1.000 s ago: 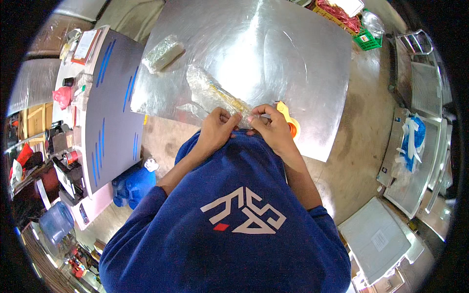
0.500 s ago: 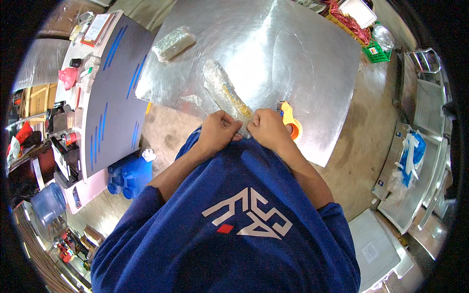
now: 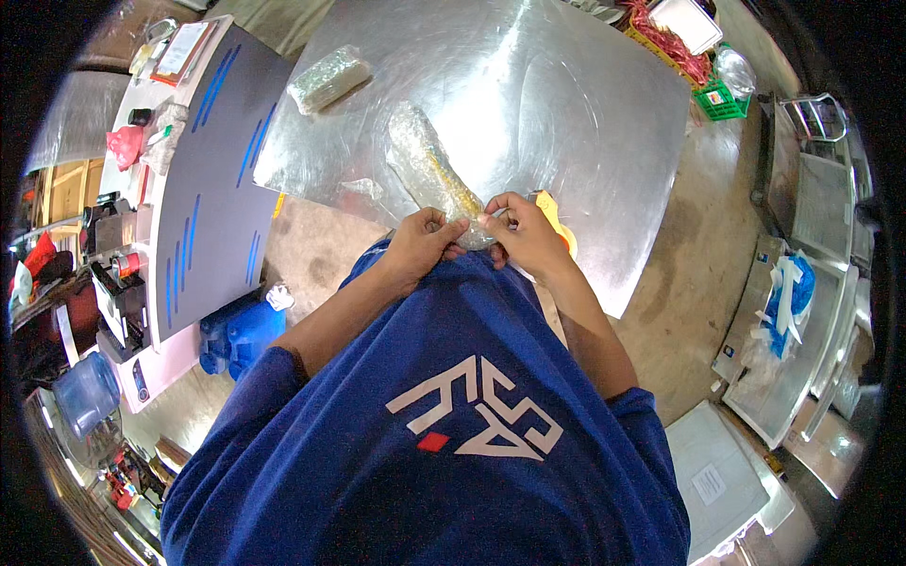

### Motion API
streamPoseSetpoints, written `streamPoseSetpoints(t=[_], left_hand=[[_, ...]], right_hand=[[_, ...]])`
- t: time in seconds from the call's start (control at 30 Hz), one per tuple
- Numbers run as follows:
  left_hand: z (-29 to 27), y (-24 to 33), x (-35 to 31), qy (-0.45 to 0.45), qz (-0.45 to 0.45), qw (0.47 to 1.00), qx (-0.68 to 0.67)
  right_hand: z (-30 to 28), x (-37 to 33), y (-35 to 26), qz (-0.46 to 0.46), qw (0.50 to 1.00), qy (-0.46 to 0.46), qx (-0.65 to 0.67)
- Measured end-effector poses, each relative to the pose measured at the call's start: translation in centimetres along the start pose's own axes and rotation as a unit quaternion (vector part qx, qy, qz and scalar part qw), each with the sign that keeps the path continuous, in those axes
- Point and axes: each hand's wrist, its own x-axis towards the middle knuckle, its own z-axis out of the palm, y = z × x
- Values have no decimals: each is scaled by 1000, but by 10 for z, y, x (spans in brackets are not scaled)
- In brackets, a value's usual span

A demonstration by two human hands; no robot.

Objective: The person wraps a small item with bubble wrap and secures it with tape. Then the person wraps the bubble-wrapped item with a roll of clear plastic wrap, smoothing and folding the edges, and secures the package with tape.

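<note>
A long bundle in clear bubble wrap (image 3: 412,156) lies slanting on the metal table (image 3: 585,104), its near end at the table's front edge by my body. Something yellow shows through its right side. My left hand (image 3: 422,247) is closed on the near end, thumb pressed on the plastic. My right hand (image 3: 525,238) pinches the wrap at the right side of that end, fingers curled. Just beyond the right hand, partly hidden by it, lies a yellow tape dispenser (image 3: 557,223). A second bubble-wrapped block (image 3: 328,81) rests at the table's far left.
A scrap of clear plastic (image 3: 362,188) lies near the table's left corner. To the left stands a grey panelled counter (image 3: 222,179) with blue stripes; blue water jugs (image 3: 255,338) are below it. A green basket (image 3: 722,101) is beyond the far right corner.
The right hand has turned and its fingers have opened slightly into a pinch on the wrap. Its forearm now covers more of the tape dispenser. The whole view has shifted a little.
</note>
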Motion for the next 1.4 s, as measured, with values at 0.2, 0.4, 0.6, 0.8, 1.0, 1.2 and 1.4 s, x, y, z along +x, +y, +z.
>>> streamPoseSetpoints(t=[0.2, 0.4, 0.6, 0.8, 1.0, 1.2, 1.4], left_hand=[[8, 12, -8, 63, 39, 983, 167], [9, 7, -10, 84, 65, 976, 191], [7, 3, -2, 61, 8, 994, 86], [-2, 3, 5, -45, -51, 993, -98], [4, 18, 2, 17, -97, 990, -106], [-4, 31, 12, -34, 124, 942, 309], [-4, 110, 26, -73, 642, 476, 597]], right_hand=[[3, 7, 7, -84, 963, 82, -241], [22, 15, -9, -107, 922, 85, -361], [27, 22, -6, -133, 920, 76, -361], [25, 17, -3, -138, 928, 127, -320], [10, -15, 4, -205, 951, 136, -189], [35, -7, 52, -333, 863, 333, -184], [48, 2, 59, -329, 859, 372, -127]])
